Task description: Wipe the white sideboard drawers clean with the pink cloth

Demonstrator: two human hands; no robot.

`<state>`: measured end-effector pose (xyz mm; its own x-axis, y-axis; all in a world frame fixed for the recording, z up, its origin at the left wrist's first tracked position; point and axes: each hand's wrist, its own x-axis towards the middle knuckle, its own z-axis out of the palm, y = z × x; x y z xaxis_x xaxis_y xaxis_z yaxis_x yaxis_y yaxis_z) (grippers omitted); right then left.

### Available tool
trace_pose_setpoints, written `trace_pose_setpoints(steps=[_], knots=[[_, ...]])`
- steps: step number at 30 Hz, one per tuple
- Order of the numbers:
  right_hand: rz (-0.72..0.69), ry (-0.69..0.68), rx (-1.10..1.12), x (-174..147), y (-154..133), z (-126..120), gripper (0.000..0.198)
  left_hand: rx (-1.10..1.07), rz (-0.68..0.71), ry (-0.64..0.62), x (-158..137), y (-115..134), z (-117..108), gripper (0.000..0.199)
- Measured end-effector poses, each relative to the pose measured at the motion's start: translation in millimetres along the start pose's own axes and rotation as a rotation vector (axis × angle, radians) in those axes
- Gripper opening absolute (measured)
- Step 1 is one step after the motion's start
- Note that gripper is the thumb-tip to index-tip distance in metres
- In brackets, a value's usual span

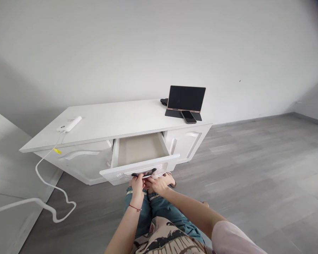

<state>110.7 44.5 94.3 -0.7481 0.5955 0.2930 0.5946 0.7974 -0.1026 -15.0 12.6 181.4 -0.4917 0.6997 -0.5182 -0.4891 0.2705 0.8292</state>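
Observation:
A white drawer [140, 150] stands pulled out of a low white cabinet, its pale inside bare. On the drawer front is a dark handle [149, 173]. My left hand [137, 184], with a red string bracelet on the wrist, is closed at the handle's left part, thumb and finger pinched around it. Just below the handle, my right hand [158, 185] is closed, its fingers bent in close to my left fingertips. Whatever the right fingers hold is hidden or too small to make out.
On the white cabinet top [116, 118] a tablet [187, 98] stands in a dark cover, with a phone [188, 117] leaning on it. A white device [73, 124] lies at the left, near a white cable [57, 189] that hangs down. Grey floor [241, 176] extends to the right.

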Motion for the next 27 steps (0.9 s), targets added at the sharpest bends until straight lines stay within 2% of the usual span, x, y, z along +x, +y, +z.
trace_pose_setpoints(steps=[2,4,8,12,15,19,22,24,27], knots=[[-0.041,-0.040,-0.066,-14.2,19.0,-13.4,0.025,-0.004,-0.056,0.043,3.2,3.3,3.0,0.024],[-0.014,-0.020,-0.101,-27.4,38.0,-26.8,0.026,-0.033,-0.084,0.061,5.1,6.4,4.6,0.020],[0.087,0.050,-0.157,-48.0,68.0,-47.4,0.025,-0.080,-0.098,0.038,7.6,6.3,6.2,0.022],[0.160,0.092,-0.174,-60.9,88.0,-55.4,0.023,-0.109,-0.072,0.030,12.3,4.9,9.6,0.023],[0.308,0.178,-0.136,-70.1,107.1,-57.9,0.021,-0.111,-0.052,0.046,18.9,5.4,12.4,0.025],[0.556,0.336,-0.006,-80.4,141.6,-66.7,0.030,-0.158,0.009,0.006,29.7,5.6,12.8,0.022],[0.739,0.535,0.145,-82.1,160.2,-74.1,0.041,-0.173,0.021,-0.036,38.5,8.3,12.5,0.020],[0.815,0.667,0.323,-80.2,163.2,-76.1,0.042,-0.163,0.011,-0.054,44.3,12.8,13.8,0.021],[0.936,0.829,0.661,-74.5,152.5,-73.8,0.032,-0.147,0.005,-0.085,53.3,22.4,18.5,0.022]])
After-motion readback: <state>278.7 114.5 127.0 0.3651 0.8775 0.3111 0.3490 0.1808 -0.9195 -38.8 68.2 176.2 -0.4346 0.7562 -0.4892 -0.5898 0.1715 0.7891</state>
